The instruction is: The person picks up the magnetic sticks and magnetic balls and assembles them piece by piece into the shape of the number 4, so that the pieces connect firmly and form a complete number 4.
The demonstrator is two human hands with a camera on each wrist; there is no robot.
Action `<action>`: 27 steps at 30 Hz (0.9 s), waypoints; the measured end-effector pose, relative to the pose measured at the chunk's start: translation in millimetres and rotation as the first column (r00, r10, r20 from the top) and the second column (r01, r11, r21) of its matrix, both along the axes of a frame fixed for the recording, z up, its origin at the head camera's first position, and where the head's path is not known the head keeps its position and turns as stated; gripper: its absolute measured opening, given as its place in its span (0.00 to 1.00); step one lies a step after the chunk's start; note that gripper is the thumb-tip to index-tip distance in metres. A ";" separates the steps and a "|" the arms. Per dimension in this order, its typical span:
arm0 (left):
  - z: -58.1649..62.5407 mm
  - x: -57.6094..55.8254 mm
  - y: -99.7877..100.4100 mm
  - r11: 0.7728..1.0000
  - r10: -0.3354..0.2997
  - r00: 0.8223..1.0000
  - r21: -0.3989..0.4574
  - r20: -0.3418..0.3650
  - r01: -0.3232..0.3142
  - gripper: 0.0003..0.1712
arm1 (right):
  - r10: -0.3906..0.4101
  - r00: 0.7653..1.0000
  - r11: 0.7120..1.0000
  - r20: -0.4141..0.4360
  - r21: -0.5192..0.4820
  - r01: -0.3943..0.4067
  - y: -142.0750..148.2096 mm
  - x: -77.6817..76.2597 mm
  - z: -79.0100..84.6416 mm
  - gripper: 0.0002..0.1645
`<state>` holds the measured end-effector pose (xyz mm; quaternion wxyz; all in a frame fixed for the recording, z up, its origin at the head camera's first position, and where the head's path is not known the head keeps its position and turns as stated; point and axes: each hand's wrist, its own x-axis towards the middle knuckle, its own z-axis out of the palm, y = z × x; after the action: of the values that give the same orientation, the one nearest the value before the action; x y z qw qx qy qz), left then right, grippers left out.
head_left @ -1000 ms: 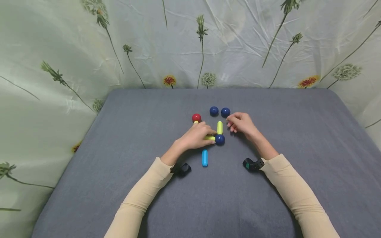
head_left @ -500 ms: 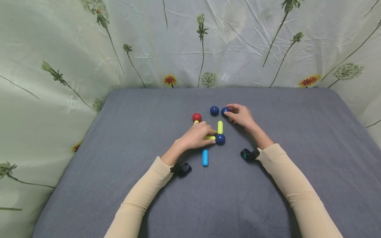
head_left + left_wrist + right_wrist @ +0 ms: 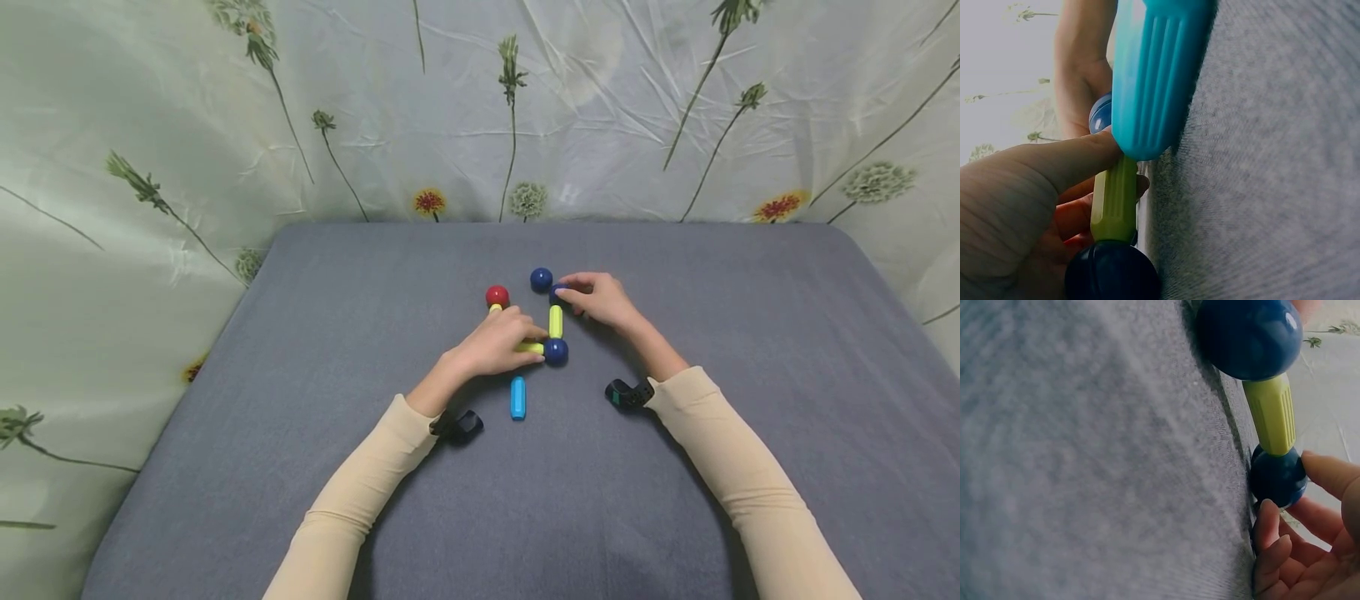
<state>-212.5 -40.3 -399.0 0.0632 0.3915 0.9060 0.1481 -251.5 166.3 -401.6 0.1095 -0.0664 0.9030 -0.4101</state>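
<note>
My left hand (image 3: 495, 340) pinches a yellow-green rod (image 3: 531, 348) between thumb and fingers. That rod meets a dark blue ball (image 3: 556, 352) on its right. A second yellow-green rod (image 3: 556, 322) runs away from the same ball. At this rod's far end, my right hand (image 3: 600, 298) pinches another dark blue ball (image 3: 1277, 478); in the right wrist view ball and rod touch. Behind the left fingers, a red ball (image 3: 497, 296) sits at the tip of a mostly hidden yellow-green rod. The left wrist view shows the left thumb partly behind a light blue rod (image 3: 1147, 81).
One loose dark blue ball (image 3: 541, 279) lies just beyond the right fingertips. Nearer the body, the light blue rod lies alone on the grey cloth-covered table (image 3: 300, 333). A flower-patterned curtain (image 3: 450, 108) hangs behind the table's far edge.
The right hand has taken hold of the right one of the two loose blue balls and brought it left and nearer, to the rod's end. The left hand has stayed put.
</note>
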 end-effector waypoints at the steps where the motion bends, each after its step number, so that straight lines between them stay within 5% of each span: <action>1: -0.1 -0.1 0.0 1.000 -0.002 1.000 0.000 0.000 0.002 0.19 | 0.008 1.000 1.000 0.004 0.000 -0.008 0.3 0.2 -0.2 0.24; 27: 0.4 0.3 -0.3 1.000 -0.003 1.000 0.007 0.002 0.003 0.18 | 0.066 0.998 0.998 0.006 -0.017 -0.066 3.1 3.2 -0.8 0.26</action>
<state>-212.2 -40.6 -398.5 0.0632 0.3930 0.9048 0.1514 -248.3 169.4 -402.4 0.1254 -0.0958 0.8964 -0.4142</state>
